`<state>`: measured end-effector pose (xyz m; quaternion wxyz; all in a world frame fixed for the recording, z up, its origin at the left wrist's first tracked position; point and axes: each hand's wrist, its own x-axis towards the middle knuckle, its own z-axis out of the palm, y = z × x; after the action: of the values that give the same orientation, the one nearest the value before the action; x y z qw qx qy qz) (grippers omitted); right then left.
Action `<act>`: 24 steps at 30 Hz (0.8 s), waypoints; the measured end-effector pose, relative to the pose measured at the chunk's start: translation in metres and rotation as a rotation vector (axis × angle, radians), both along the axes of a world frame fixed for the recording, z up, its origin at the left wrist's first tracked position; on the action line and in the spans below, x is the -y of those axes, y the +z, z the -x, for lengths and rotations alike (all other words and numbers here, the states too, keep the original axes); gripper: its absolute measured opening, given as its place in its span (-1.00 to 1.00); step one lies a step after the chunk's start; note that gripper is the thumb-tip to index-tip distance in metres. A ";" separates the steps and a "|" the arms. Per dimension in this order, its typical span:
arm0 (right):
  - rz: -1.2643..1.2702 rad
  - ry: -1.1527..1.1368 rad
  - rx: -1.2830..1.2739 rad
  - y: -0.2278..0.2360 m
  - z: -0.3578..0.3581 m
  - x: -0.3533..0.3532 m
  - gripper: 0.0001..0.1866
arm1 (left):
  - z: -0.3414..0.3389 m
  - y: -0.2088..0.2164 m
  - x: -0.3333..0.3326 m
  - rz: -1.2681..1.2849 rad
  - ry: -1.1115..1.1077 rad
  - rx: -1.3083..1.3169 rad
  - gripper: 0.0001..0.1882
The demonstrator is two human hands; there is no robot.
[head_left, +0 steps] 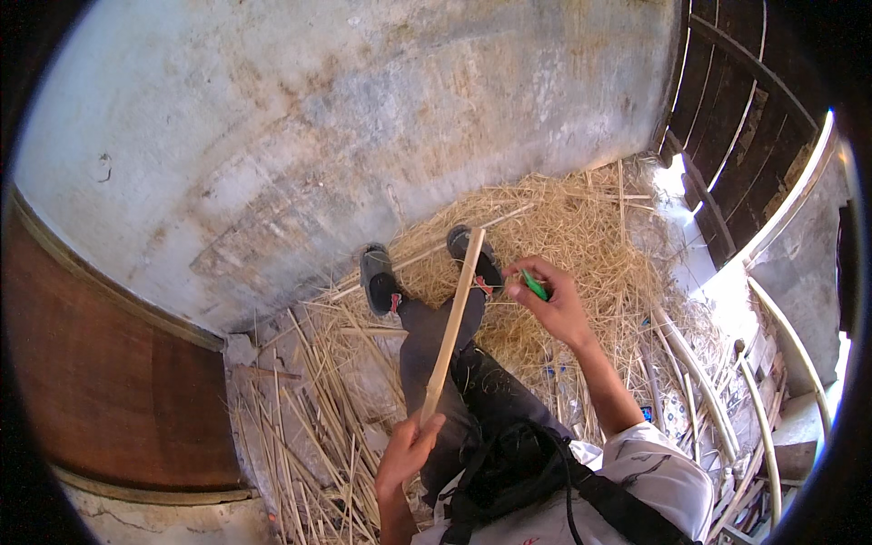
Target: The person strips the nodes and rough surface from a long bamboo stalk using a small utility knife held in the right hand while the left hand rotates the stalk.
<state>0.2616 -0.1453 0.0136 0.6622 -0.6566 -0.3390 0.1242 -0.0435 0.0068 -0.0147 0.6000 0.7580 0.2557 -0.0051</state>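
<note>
A long, flat bamboo strip slants up and away over my legs. My left hand is closed around its lower end, with the thumb lying along it. To the right of the strip's upper part, my right hand is closed on a small green-handled tool. No blade can be made out on that tool. A gap separates the right hand from the strip, and something thin and pale, like a sliver, shows between them.
Curly shavings heap around my shoes. Split bamboo strips lie on the floor at the left, and thicker bamboo poles at the right. Ahead rises a stained wall; a brown wooden panel stands at the left.
</note>
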 end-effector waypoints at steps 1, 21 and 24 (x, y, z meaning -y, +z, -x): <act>0.019 0.000 0.023 0.002 0.004 -0.003 -0.68 | -0.002 0.000 0.001 -0.014 0.001 -0.009 -0.60; -0.097 -0.032 -0.041 0.009 0.028 -0.009 -0.81 | -0.006 0.001 0.008 0.371 -0.202 0.013 -0.62; -0.180 -0.069 0.013 0.010 0.033 -0.009 -0.81 | -0.005 -0.002 0.006 0.399 -0.205 -0.015 -0.62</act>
<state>0.2284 -0.1358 0.0233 0.7202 -0.6066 -0.3302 0.0660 -0.0388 0.0005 -0.0162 0.7325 0.6462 0.1758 -0.1222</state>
